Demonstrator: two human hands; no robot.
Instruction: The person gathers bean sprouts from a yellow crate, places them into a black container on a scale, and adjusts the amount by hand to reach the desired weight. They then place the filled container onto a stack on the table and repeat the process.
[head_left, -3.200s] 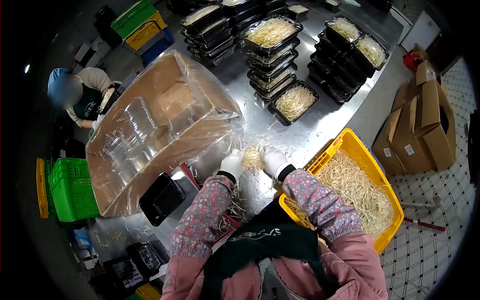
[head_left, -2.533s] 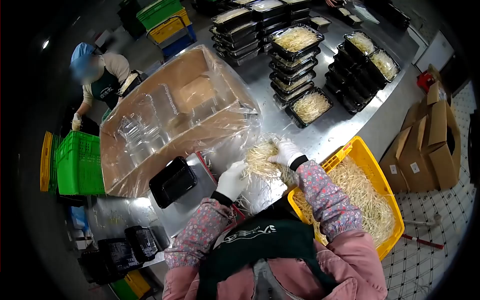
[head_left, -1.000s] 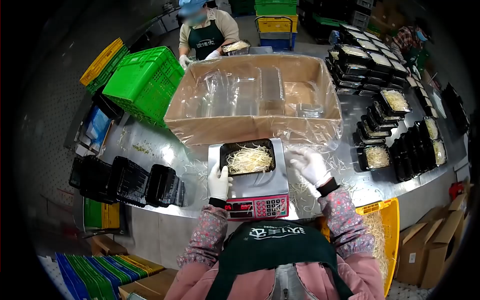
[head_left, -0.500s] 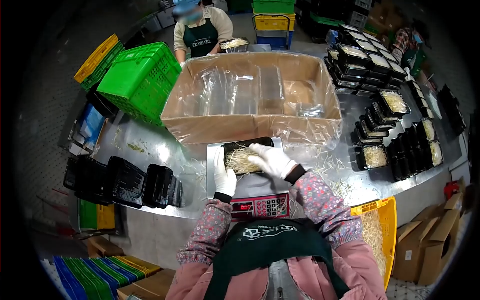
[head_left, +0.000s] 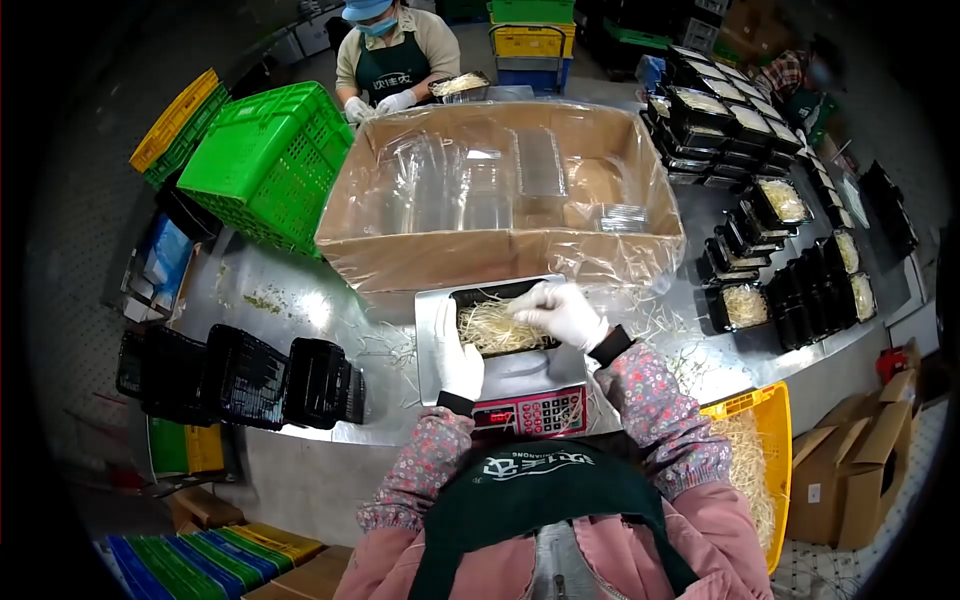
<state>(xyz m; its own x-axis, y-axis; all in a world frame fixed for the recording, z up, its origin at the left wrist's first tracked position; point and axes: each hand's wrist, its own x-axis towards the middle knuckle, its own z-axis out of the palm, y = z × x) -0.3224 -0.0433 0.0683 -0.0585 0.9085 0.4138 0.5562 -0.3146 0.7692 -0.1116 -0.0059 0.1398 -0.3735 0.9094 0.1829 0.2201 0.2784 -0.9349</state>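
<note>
A black plastic tray (head_left: 482, 296) heaped with bean sprouts (head_left: 488, 326) sits on the metal plate of a weighing scale (head_left: 428, 350) with a red keypad and lit digits. My left hand (head_left: 459, 358), in a white glove, lies along the tray's left side with its fingers stretched out. My right hand (head_left: 566, 314), gloved too, is over the right end of the tray. Its fingers are pinched together on some sprouts, and the fingertips are partly hidden.
Behind the scale stands a cardboard box (head_left: 420, 262) of clear plastic lids. Stacked black trays (head_left: 245, 365) are at left, filled trays (head_left: 745, 307) at right. A yellow crate (head_left: 778, 450) of sprouts is beside me. A co-worker (head_left: 392, 70) stands opposite.
My right hand has shifted slightly right, its fingers going from spread over the sprouts to pinched. My left hand stays at the tray's left side. The co-worker's gloved hands have come into view.
</note>
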